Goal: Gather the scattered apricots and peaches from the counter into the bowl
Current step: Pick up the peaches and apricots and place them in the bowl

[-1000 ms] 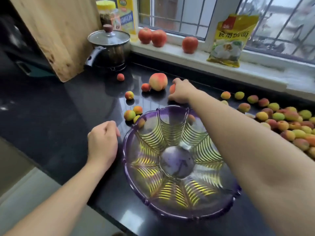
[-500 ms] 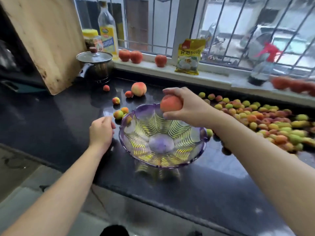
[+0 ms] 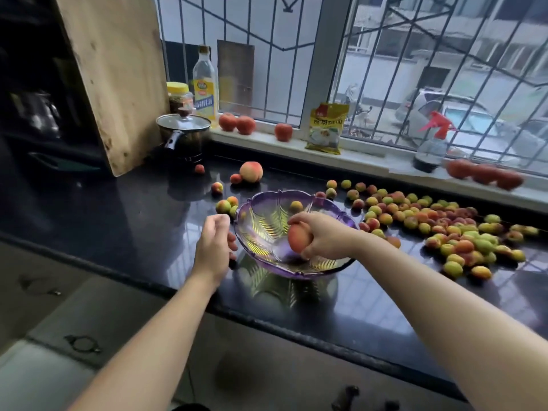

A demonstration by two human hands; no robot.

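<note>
A purple glass bowl [image 3: 268,203] stands on the black counter [image 3: 148,221]. My right hand [image 3: 324,237] grips a peach [image 3: 299,238] low inside the bowl, just above its bottom. My left hand [image 3: 214,246] rests by the bowl's left rim, fingers loosely curled, holding nothing. A second, larger peach [image 3: 251,171] lies behind the bowl with small apricots [image 3: 223,206] around it. A big heap of apricots [image 3: 450,229] spreads over the counter to the right.
A lidded pot [image 3: 184,134] and a leaning wooden board [image 3: 115,78] stand at the back left. On the windowsill are tomatoes [image 3: 236,123], an oil bottle [image 3: 204,84], a yellow bag [image 3: 326,129] and a spray bottle [image 3: 431,143]. The counter's front edge runs just below the bowl.
My right hand picked up a peach behind the bowl, lifted it over the rim and has lowered it into the bowl. My left hand stayed beside the bowl.
</note>
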